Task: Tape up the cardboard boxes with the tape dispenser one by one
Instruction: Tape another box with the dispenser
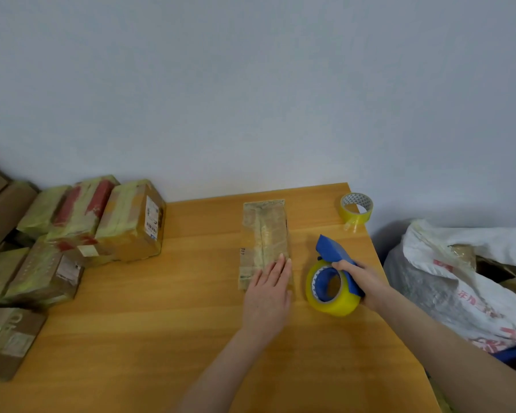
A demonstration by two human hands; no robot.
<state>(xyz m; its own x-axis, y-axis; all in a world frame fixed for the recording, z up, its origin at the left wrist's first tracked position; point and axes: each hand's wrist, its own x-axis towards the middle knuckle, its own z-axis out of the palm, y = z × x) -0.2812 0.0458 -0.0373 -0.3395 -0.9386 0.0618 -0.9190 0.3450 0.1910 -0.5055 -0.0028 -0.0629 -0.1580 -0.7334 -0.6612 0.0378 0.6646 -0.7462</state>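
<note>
A long flat cardboard box [264, 234], covered in shiny clear tape, lies lengthwise in the middle of the wooden table [149, 323]. My left hand [267, 289] rests flat on its near end with straight fingers. To the right of the box, my right hand [367, 283] grips the blue tape dispenser [332, 265], which carries a yellow roll of tape and sits on the table just beside the box. The dispenser's blue blade end points away from me.
A spare yellow tape roll [356, 207] stands at the table's far right corner. Several taped boxes [108, 222] are stacked along the left side. A white sack [471, 281] holding more boxes sits off the table's right edge. A pale wall is behind.
</note>
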